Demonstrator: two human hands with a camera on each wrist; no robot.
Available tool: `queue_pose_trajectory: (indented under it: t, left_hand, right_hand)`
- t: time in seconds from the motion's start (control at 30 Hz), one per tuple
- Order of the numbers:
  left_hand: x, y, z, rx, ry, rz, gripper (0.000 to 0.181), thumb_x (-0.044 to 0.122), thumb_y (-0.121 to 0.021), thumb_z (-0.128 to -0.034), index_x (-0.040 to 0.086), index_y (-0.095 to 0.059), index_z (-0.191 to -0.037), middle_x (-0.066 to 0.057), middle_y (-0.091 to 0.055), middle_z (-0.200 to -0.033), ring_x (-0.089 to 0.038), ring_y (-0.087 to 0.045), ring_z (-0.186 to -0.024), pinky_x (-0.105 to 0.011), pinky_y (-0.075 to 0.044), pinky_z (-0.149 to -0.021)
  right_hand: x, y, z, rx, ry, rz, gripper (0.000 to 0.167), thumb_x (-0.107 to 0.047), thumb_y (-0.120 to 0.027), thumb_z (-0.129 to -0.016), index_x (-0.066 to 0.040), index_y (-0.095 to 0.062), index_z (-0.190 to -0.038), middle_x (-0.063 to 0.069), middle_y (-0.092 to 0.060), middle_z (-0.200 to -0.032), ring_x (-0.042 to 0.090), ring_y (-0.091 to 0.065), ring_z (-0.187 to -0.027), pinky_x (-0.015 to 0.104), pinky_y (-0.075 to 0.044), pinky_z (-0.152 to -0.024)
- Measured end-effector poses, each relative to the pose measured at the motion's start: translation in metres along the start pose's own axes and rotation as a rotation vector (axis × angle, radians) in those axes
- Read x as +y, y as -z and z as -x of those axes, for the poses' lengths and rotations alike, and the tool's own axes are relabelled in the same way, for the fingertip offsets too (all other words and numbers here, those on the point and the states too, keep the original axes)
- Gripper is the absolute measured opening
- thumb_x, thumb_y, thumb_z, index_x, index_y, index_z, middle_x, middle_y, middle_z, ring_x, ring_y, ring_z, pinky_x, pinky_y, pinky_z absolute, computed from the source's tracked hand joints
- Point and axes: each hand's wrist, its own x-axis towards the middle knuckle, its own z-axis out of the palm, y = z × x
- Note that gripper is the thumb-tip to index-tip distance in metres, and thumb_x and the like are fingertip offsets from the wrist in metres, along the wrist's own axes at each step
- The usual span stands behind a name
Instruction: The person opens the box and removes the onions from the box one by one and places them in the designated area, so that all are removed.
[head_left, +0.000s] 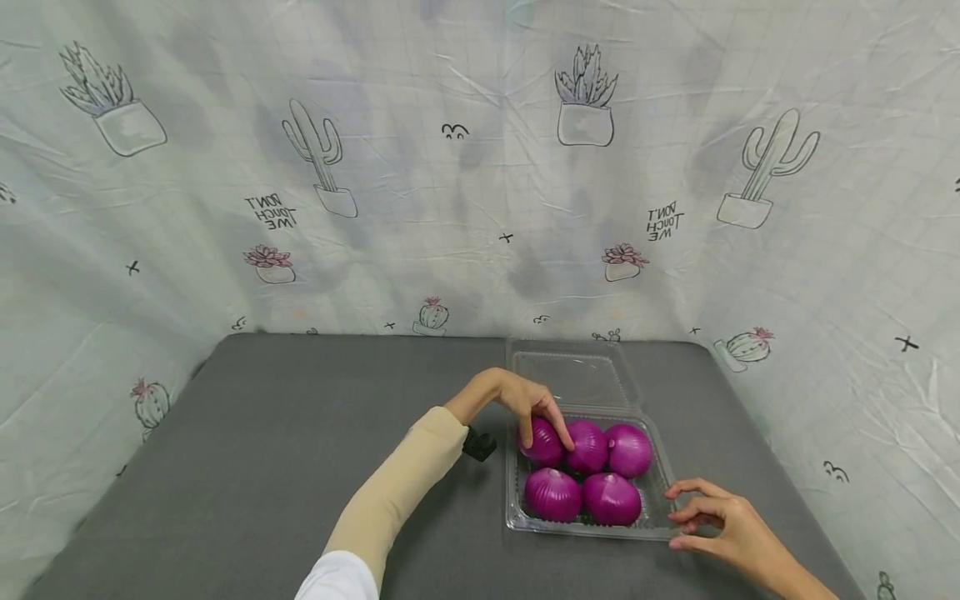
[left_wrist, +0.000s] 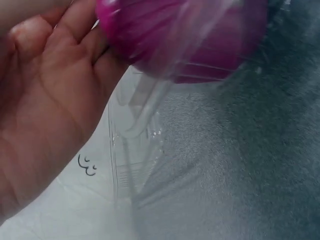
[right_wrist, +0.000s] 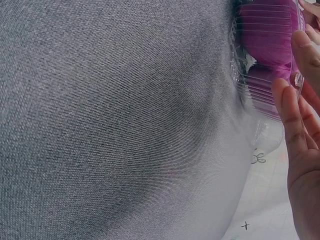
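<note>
A clear plastic container (head_left: 588, 531) holds several purple onions (head_left: 612, 498) in two rows, its lid (head_left: 573, 379) folded open behind it. My left hand (head_left: 525, 398) reaches down from above, fingers and thumb round the back-left onion (head_left: 543, 444); the left wrist view shows that onion (left_wrist: 180, 40) against the fingers of the hand (left_wrist: 50, 100). At the container's right front corner, my right hand (head_left: 723, 527) pinches the rim between thumb and fingers. In the right wrist view the fingers of my right hand (right_wrist: 300, 130) lie along the clear side wall, onions (right_wrist: 267, 32) behind it.
A grey cloth-covered table (head_left: 300, 433) lies under everything. A small black object (head_left: 480, 445) is beside the left wrist, left of the container. Behind and at both sides hangs a pale curtain (head_left: 420, 183) with cactus drawings.
</note>
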Motion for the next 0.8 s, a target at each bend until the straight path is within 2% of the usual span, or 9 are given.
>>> queue_pose_trajectory:
  t: [0.13,0.27,0.43,0.57,0.63,0.73,0.8]
  left_hand:
    - [0.005,-0.008,0.002,0.073,0.052,-0.082,0.057,-0.022,-0.066,-0.0755,-0.001,-0.060,-0.128,-0.003,-0.056,-0.135,0.000,-0.052,-0.111,-0.026,-0.053,-0.084]
    - [0.009,-0.014,0.004,0.130,0.046,-0.164,0.051,-0.017,-0.067,-0.0768,0.002,-0.063,-0.125,-0.003,-0.058,-0.132,0.001,-0.050,-0.117,-0.023,-0.050,-0.089]
    - [0.007,-0.018,0.010,0.153,-0.062,-0.215,0.051,-0.014,-0.068,-0.0785,0.001,-0.061,-0.127,-0.007,-0.058,-0.133,0.001,-0.048,-0.121,-0.021,-0.045,-0.095]
    - [0.006,-0.024,0.019,0.188,-0.187,-0.210,0.055,-0.013,-0.065,-0.0824,-0.001,-0.053,-0.134,-0.011,-0.052,-0.138,-0.001,-0.046,-0.124,-0.024,-0.044,-0.097]
    - [0.006,-0.027,0.024,0.211,-0.240,-0.209,0.050,-0.011,-0.062,-0.0863,-0.003,-0.052,-0.135,-0.014,-0.048,-0.142,-0.003,-0.042,-0.128,-0.025,-0.044,-0.099]
    - [0.006,-0.032,0.030,0.251,-0.275,-0.223,0.037,-0.006,-0.057,-0.0919,-0.004,-0.057,-0.129,-0.016,-0.045,-0.144,-0.008,-0.037,-0.134,-0.023,-0.044,-0.097]
    - [0.005,-0.035,0.032,0.293,-0.264,-0.246,0.029,-0.002,-0.058,-0.0927,-0.003,-0.063,-0.121,-0.015,-0.045,-0.144,-0.008,-0.035,-0.135,-0.021,-0.043,-0.096]
  right_hand:
    - [0.000,-0.001,0.000,-0.005,-0.004,-0.011,0.030,0.009,-0.083,-0.061,-0.008,-0.072,-0.083,-0.005,-0.061,-0.113,0.008,-0.068,-0.080,0.015,-0.052,-0.066]
    - [0.000,-0.002,0.001,-0.008,-0.011,-0.021,0.030,0.010,-0.082,-0.061,-0.008,-0.072,-0.083,-0.006,-0.061,-0.114,0.008,-0.068,-0.080,0.015,-0.052,-0.066]
    - [-0.001,-0.004,0.001,-0.002,-0.012,-0.020,0.029,0.010,-0.082,-0.060,-0.006,-0.072,-0.083,-0.007,-0.061,-0.114,0.006,-0.068,-0.080,0.016,-0.052,-0.065]
    - [-0.002,-0.003,0.001,-0.003,-0.014,-0.019,0.029,0.009,-0.082,-0.061,-0.006,-0.072,-0.083,-0.007,-0.060,-0.114,0.007,-0.068,-0.080,0.015,-0.052,-0.066]
    - [-0.003,-0.003,0.001,-0.001,-0.016,-0.020,0.028,0.009,-0.082,-0.061,-0.006,-0.072,-0.083,-0.007,-0.060,-0.114,0.008,-0.068,-0.080,0.015,-0.052,-0.067]
    - [-0.003,-0.002,0.001,0.000,-0.021,-0.019,0.029,0.009,-0.082,-0.062,-0.007,-0.072,-0.083,-0.006,-0.060,-0.114,0.009,-0.068,-0.079,0.014,-0.052,-0.068]
    - [-0.003,-0.002,0.002,0.002,-0.029,-0.016,0.029,0.009,-0.082,-0.062,-0.008,-0.072,-0.083,-0.006,-0.061,-0.113,0.009,-0.068,-0.079,0.014,-0.052,-0.069]
